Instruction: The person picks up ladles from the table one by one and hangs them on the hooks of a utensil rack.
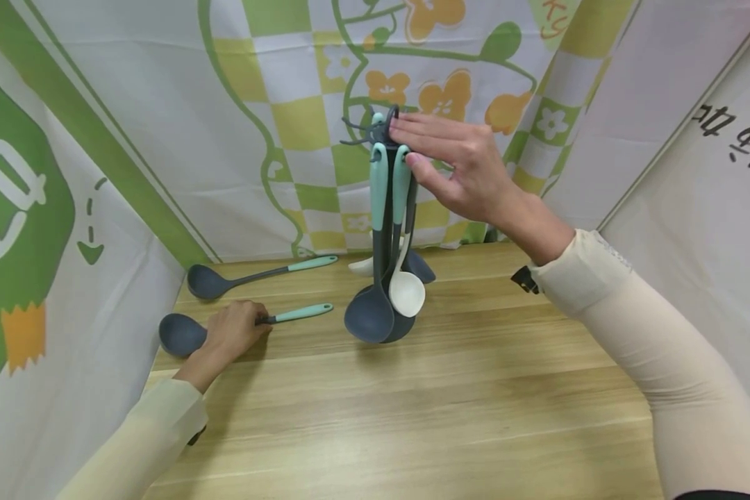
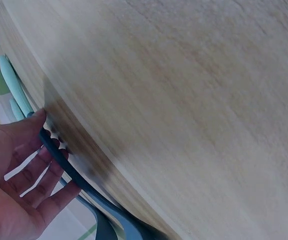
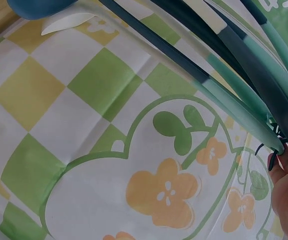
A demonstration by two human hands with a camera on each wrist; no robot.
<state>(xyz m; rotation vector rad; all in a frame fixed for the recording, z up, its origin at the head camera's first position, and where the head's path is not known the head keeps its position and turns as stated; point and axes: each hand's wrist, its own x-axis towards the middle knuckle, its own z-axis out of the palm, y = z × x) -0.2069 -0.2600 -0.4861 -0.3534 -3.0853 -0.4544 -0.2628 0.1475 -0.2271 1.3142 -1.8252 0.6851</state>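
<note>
On the left of the table, my left hand [image 1: 231, 333] grips the dark shaft of a ladle [image 1: 305, 312] with a mint handle end. The left wrist view shows thumb and fingers around the shaft [image 2: 63, 162]. Behind it lies a second dark ladle [image 1: 207, 282] with the same mint end. My right hand [image 1: 471, 160] holds the top of a dark utensil stand [image 1: 378, 132], fingers at its ring and thumb lower by a hook. From it hang a dark ladle [image 1: 370, 316], a small white spoon [image 1: 407, 293] and other mint-handled utensils, partly overlapped. The stand's base is hidden.
The wooden table [image 1: 412, 417] runs up to a patterned cloth [image 1: 312, 139] at the back. White printed panels [image 1: 119, 292] close in on the left and right. A black strap piece [image 1: 525, 280] shows at the right cuff.
</note>
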